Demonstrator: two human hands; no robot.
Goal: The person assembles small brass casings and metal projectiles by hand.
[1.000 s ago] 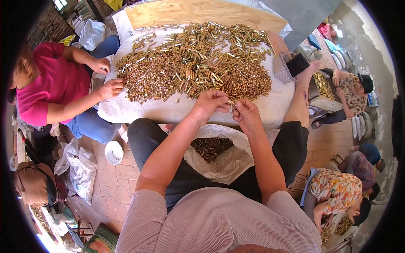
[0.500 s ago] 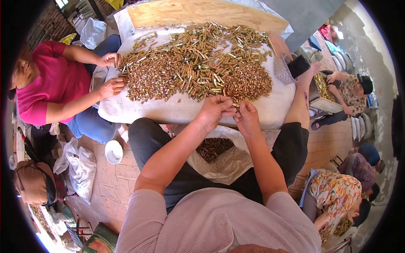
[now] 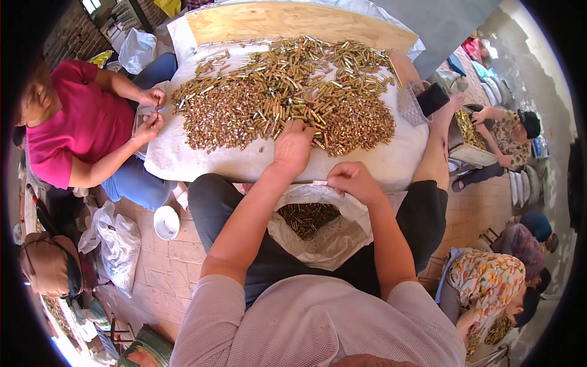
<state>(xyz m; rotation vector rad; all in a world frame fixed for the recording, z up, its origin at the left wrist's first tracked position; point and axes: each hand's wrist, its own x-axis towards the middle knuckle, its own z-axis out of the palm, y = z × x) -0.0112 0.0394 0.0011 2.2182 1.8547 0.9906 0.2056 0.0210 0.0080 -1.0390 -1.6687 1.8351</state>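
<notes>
My left hand (image 3: 295, 145) reaches to the near edge of a pile of brass-coloured metal tubes (image 3: 287, 104). Its fingers are bent and drawn together on the tubes, and the fingertips are hidden. Nearer to me, over the front edge of the white-covered table (image 3: 202, 160), is my right hand (image 3: 356, 182). Its thumb and fingers are closed in a pinch; what they hold, if anything, is too small to name. Below, between my knees, an open whitish sack (image 3: 290, 246) has dark, thin metal pieces (image 3: 306, 219) inside.
Heaps of smaller copper-coloured pieces (image 3: 220, 119) flank the tubes, before a wooden board (image 3: 299, 23). A phone (image 3: 433, 98) lies by a clear plastic basket (image 3: 411, 104). A co-worker in a pink shirt (image 3: 92, 119) sits left, near a white bucket (image 3: 166, 222). Others work at right.
My hands have parted from a pinch on a small metal piece. The left went forward to the pile; the right came lower, toward the sack. The co-worker's hands drew back from the heap.
</notes>
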